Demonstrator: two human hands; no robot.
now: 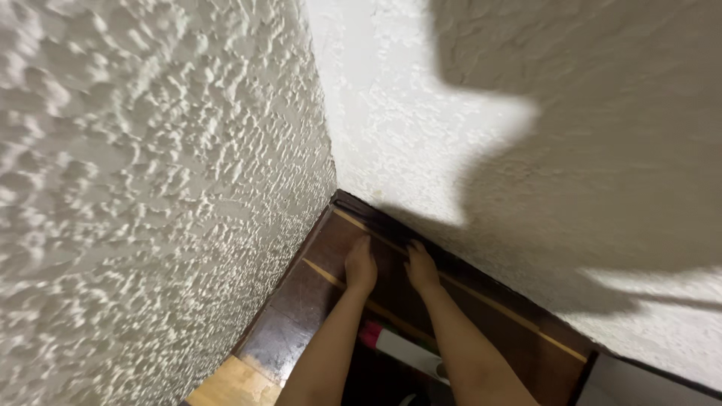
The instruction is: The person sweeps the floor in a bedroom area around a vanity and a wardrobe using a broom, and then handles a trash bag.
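My left hand (361, 265) rests flat on a dark brown wooden surface (316, 289) in the corner where two rough white walls meet, fingers together and pointing toward the corner. My right hand (421, 267) lies just to its right, fingertips touching the dark strip (391, 225) at the foot of the right wall. Neither hand holds anything. Both forearms reach up from the bottom of the view. A white tube-like thing with a red end (402, 347) lies under my forearms, partly hidden.
A textured white wall (150, 188) fills the left side, another textured wall (587, 165) the right, with a large shadow on it. Thin light lines cross the dark wood. A lighter wooden patch (233, 385) shows at the bottom left.
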